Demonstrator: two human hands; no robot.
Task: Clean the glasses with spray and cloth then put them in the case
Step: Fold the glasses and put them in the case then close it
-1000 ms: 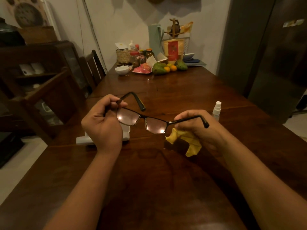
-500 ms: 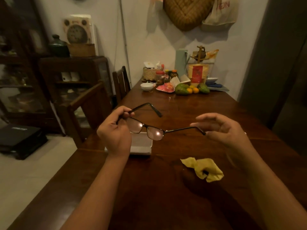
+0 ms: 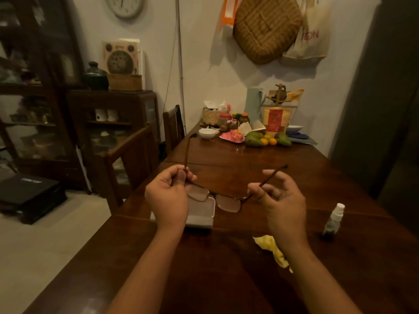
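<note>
Far left: the left hand (image 3: pixel 167 196) pinches the glasses (image 3: pixel 227 201) at the left hinge, thumb over curled fingers. That side arm sticks up and away. Next, the case (image 3: pixel 200 219) sits on the table (image 3: pixel 204 279), partly hidden behind that hand. It looks open, and I see nothing in it. The glasses hang in the air over the case's right edge, both side arms unfolded. The right hand (image 3: pixel 283 200) looks to pinch the right side arm between thumb and forefinger, other fingers loosely curled. The cloth (image 3: pixel 268 244) lies on the table under the right wrist, not held. The spray bottle (image 3: pixel 334 220) stands upright further right, untouched. My read: spraying and wiping are done, but I can't verify the lenses in this light. Left to do: fold the side arms, put the glasses in the case, close it.
</note>
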